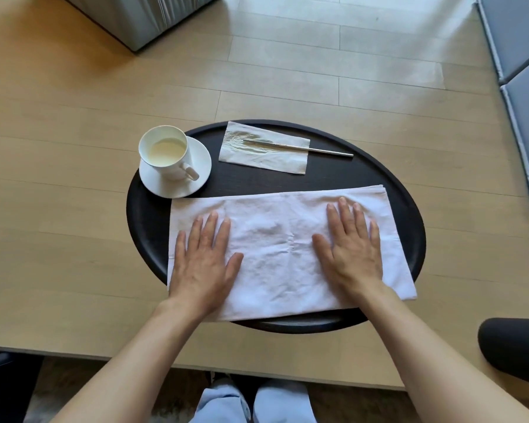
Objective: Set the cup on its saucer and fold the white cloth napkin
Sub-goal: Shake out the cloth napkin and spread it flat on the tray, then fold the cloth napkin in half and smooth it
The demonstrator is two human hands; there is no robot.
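Head view: cup (pixel 165 154) sitting upright on saucer (pixel 177 186) at far left of dark round tray (pixel 403 215), handle pointing toward near right, pale drink inside; that half of task judged done. Napkin (pixel 275 248) spread on near half of tray as wide rectangle, long axis running left to right, slightly tilted so right end sits a little nearer; near edge overhanging tray rim, far left corner just beside saucer, possibly touching, hard to tell. Looks already doubled once, judging by proportions and faint crease down middle. Left hand (pixel 203 264) flat on left part of napkin, fingers extended and slightly spread, palm down, gripping nothing. Right hand (pixel 353 248) likewise flat on right part, fingers straight, thumb out toward centre, holding nothing, only pressing. Paper sleeve (pixel 264 148) with metal stick (pixel 324 149) poking out to right lying at far side of tray, well apart from napkin.

Step in hand judged as smoothing before next fold. To do it well: sweep palms outward from centre to push wrinkles off ends, then pinch both corners of one short end, carry across to meet other short end, align edges before pressing crease. Worth keeping clear of saucer on left so cup stays unspilled
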